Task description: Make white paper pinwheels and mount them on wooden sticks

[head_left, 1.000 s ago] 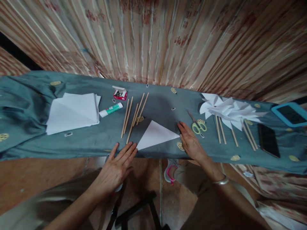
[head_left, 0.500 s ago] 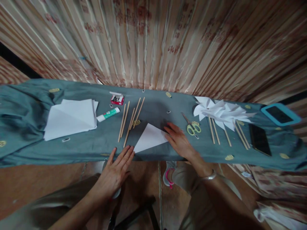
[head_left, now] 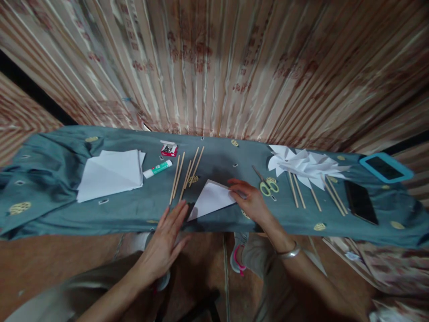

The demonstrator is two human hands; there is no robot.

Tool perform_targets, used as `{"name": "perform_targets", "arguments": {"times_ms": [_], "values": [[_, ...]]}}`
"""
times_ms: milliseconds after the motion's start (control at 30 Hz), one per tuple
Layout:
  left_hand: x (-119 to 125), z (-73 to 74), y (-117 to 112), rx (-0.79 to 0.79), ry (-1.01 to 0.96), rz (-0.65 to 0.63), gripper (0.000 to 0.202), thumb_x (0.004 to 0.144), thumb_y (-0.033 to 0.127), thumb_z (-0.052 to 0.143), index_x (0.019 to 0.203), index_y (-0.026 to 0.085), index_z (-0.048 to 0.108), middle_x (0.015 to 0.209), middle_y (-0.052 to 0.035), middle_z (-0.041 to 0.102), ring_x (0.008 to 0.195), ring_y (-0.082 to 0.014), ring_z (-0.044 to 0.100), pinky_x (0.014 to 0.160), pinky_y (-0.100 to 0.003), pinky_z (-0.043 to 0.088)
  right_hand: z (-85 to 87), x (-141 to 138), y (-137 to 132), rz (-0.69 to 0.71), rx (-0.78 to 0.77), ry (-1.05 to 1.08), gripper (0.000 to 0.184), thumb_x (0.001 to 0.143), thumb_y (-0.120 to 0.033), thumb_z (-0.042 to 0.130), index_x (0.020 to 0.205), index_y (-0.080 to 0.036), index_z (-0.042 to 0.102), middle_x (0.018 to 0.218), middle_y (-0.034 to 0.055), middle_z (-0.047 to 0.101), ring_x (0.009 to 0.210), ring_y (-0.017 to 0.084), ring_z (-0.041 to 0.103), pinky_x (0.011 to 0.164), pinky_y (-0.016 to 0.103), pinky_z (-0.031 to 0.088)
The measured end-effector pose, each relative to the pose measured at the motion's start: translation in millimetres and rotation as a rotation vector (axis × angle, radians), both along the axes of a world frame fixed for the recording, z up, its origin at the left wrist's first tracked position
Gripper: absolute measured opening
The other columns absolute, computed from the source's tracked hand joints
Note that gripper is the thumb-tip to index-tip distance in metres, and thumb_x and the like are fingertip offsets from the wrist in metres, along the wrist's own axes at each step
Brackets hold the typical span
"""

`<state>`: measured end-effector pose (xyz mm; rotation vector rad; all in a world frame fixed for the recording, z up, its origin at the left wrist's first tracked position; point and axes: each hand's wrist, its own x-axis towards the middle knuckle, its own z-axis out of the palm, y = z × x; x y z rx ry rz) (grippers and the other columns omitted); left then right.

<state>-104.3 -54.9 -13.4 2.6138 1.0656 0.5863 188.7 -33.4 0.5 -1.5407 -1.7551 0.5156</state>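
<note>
A white sheet of paper (head_left: 212,200), folded into a triangle, lies near the front edge of the cloth-covered table. At its right corner my right hand (head_left: 250,201) pinches the paper between thumb and fingers. My left hand (head_left: 166,243) is open beside the left corner, fingers stretched out and thumb apart, holding nothing. Several thin wooden sticks (head_left: 188,174) lie just beyond my left fingertips. To the right of my right hand rest scissors (head_left: 266,184) with light green handles.
A stack of white paper (head_left: 110,174) lies at the left, near a glue stick (head_left: 157,169) and an open red box (head_left: 169,149) of small metal pieces. White paper pinwheels (head_left: 301,163) on sticks, a black phone (head_left: 361,202) and a blue-framed tablet (head_left: 387,167) lie at the right.
My right fingers have closed around the paper's right corner. My left hand has drawn slightly off the left corner, its thumb spreading out. The view has tilted up a little.
</note>
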Motion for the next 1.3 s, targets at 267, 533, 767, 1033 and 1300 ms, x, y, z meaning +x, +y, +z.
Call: {"name": "perform_targets", "arguments": {"times_ms": [267, 533, 767, 1033, 1300], "values": [[27.5, 12.8, 33.2, -0.765, -0.731, 0.322, 0.069, 0.094, 0.053, 0.030, 0.149, 0.014, 0.016, 0.148, -0.0168, 0.038, 0.135, -0.0281, 0.040, 0.106, -0.047, 0.041, 27.6, 0.7, 10.4, -0.027, 0.049, 0.437, 0.013, 0.077, -0.033, 0.067, 0.080, -0.021, 0.070, 0.125, 0.0092, 0.064, 0.119, 0.026, 0.057, 0.101, 0.045, 0.043], [51.8, 42.2, 46.5, -1.597, -1.096, 0.063, 0.067, 0.081, 0.066, 0.049, 0.117, 0.011, 0.062, 0.116, -0.0185, 0.067, 0.106, -0.0343, 0.064, 0.086, -0.044, 0.053, 42.0, 5.5, 9.7, 0.070, 0.055, 0.637, 0.008, 0.070, -0.021, 0.073, 0.075, -0.026, 0.074, 0.132, 0.0023, 0.060, 0.130, 0.024, 0.046, 0.112, 0.040, 0.029], [65.9, 40.9, 48.4, -1.504, -0.977, 0.202, 0.050, 0.049, 0.046, 0.086, 0.081, 0.010, 0.074, 0.078, -0.0112, 0.074, 0.063, -0.0190, 0.067, 0.062, -0.027, 0.054, 37.8, 12.4, 2.9, 0.111, -0.003, 0.601, 0.011, 0.069, -0.018, 0.072, 0.075, -0.027, 0.075, 0.133, 0.0006, 0.058, 0.133, 0.024, 0.042, 0.112, 0.040, 0.026], [83.6, 29.9, 46.4, -1.354, -0.878, 0.313, 0.032, 0.046, 0.033, 0.086, 0.069, 0.013, 0.074, 0.067, -0.0069, 0.072, 0.054, -0.0157, 0.062, 0.055, -0.024, 0.048, 28.8, 24.2, 0.4, 0.082, -0.007, 0.457, 0.018, 0.075, -0.027, 0.066, 0.092, -0.026, 0.073, 0.137, 0.0030, 0.055, 0.130, 0.023, 0.047, 0.109, 0.040, 0.033], [80.1, 15.8, 79.4, -0.759, -0.813, 0.477, 0.022, 0.057, 0.033, 0.073, 0.072, 0.017, 0.072, 0.069, -0.0061, 0.072, 0.068, -0.0260, 0.065, 0.061, -0.031, 0.048, 3.2, 75.0, -3.3, -0.476, -0.132, -0.506, 0.037, 0.085, -0.018, 0.049, 0.119, -0.010, 0.059, 0.114, 0.0193, 0.066, 0.107, 0.029, 0.061, 0.093, 0.041, 0.046]]}}
